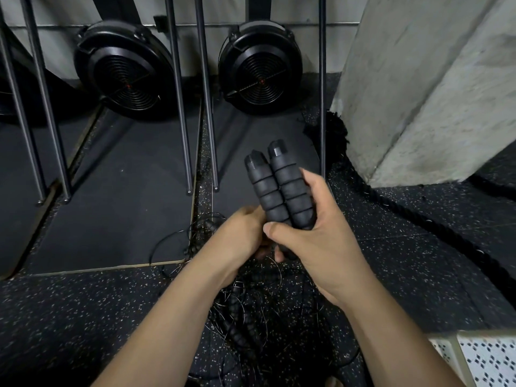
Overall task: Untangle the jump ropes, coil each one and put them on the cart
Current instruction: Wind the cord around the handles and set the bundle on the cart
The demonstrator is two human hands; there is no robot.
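**Head view.** Your right hand (315,241) clasps two foam handles (282,191) side by side. The thumb lies across their lower segments, the fingers wrap the far side, and the capped ends point up and away from you. Your left hand (240,236) sits just below, against the handles' lower ends. Its fingers curl underneath, so you cannot tell whether they grip a cord. The jump ropes (265,317) lie in one tangled heap on the speckled floor (83,317) beneath your forearms, thin cords looped over further handles.

**Progress, as judged:** early. One pair of handles is matched, no finished coil is visible, and untangling, coiling and stowing all remain. The white perforated surface (485,361) at lower right may be the cart.
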